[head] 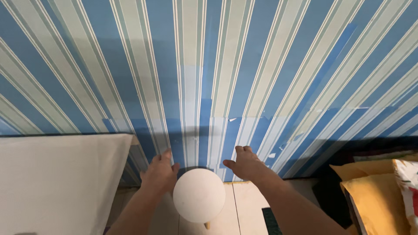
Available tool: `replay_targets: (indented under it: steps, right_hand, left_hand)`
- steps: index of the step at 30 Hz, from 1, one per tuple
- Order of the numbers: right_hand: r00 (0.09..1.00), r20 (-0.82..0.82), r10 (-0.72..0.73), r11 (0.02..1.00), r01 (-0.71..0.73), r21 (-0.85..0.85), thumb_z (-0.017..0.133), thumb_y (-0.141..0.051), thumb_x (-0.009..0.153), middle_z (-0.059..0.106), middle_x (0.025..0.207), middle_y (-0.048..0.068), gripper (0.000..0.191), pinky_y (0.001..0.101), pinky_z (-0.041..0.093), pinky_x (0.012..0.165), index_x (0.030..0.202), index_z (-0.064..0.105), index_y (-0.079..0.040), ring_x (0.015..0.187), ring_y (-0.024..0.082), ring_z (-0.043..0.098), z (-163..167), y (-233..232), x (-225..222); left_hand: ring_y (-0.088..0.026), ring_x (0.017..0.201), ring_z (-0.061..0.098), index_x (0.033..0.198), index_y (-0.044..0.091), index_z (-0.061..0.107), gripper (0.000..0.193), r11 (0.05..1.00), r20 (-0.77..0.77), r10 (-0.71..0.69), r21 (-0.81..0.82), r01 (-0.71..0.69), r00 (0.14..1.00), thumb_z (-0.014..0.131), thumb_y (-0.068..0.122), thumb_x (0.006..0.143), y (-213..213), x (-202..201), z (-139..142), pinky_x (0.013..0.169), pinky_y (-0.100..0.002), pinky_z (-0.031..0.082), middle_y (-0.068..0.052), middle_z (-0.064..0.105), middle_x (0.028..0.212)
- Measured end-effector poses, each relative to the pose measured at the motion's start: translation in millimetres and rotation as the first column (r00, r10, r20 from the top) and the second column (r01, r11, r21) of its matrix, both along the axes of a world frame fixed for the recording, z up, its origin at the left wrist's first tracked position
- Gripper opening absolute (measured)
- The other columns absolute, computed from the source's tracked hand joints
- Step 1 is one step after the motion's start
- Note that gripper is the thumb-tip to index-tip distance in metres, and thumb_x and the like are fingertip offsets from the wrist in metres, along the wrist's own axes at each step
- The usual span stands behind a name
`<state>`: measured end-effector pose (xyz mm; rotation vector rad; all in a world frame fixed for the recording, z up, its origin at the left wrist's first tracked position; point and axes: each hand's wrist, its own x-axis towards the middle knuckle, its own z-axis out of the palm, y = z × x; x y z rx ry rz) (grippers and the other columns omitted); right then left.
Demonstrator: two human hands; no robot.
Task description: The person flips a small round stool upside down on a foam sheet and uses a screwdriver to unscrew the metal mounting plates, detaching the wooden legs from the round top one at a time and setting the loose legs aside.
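A small round white stool (199,195) stands on a pale tiled floor close to a wall papered in blue, pale green and white stripes (209,69). My left hand (159,173) hovers at the stool's upper left edge, fingers loosely curled, holding nothing. My right hand (244,162) reaches toward the wall just right of the stool, fingers bent and knuckles up, with nothing in it. Whether either hand touches the stool or the wall I cannot tell. One wooden stool leg (207,225) shows below the seat.
A white box-like surface (56,182) fills the lower left. Yellow cushions (374,191) and patterned cloth lie at the lower right. A dark mat (271,222) lies on the floor by my right forearm. Wallpaper patches are torn near the skirting.
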<state>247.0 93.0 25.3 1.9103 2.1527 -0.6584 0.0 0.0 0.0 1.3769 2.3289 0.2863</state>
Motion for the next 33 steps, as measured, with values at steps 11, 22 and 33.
replay_targets:
  steps: [11, 22, 33]
  right_hand:
    - [0.999, -0.022, 0.032, 0.999, -0.032, -0.011, 0.059, -0.057, 0.095, 0.031, 0.161, 0.018, 0.082, 0.0537, 0.043, 0.115, 0.156, 0.031, -0.01, 0.147, 0.042, 0.037, -43, -13, -3]
    - [0.994, -0.09, 0.06, 0.991, -0.07, -0.112, 0.064, -0.055, 0.095, 0.031, 0.158, 0.023, 0.083, 0.0477, 0.049, 0.109, 0.153, 0.032, -0.004, 0.137, 0.04, 0.05, -218, 33, 3]
    - [0.991, -0.135, 0.014, 0.994, -0.028, -0.105, 0.069, -0.053, 0.09, 0.037, 0.154, 0.024, 0.09, 0.045, 0.046, 0.112, 0.154, 0.031, -0.002, 0.139, 0.04, 0.047, -453, 57, 25]
  left_hand:
    - [-0.037, 0.138, 0.048, 0.156, 0.027, 0.032, 0.062, 0.999, 0.078, -0.032, -0.04, 0.035, 0.996, 0.053, 0.042, 0.1, -21, -3, -32, 0.113, -0.073, 0.029, -0.012, 0.044, 0.153]
    - [-0.043, 0.122, 0.06, 0.143, 0.023, 0.047, 0.055, 0.998, 0.109, -0.025, 0.053, 0.019, 0.994, 0.061, 0.043, 0.095, -3, -13, -230, 0.099, -0.061, 0.052, -0.017, 0.056, 0.139]
    - [-0.034, 0.136, 0.052, 0.159, 0.028, 0.027, 0.064, 0.912, 0.148, 0.092, -0.411, -0.023, 0.985, 0.05, 0.047, 0.101, 34, 5, -403, 0.108, -0.062, 0.044, -0.01, 0.043, 0.152]
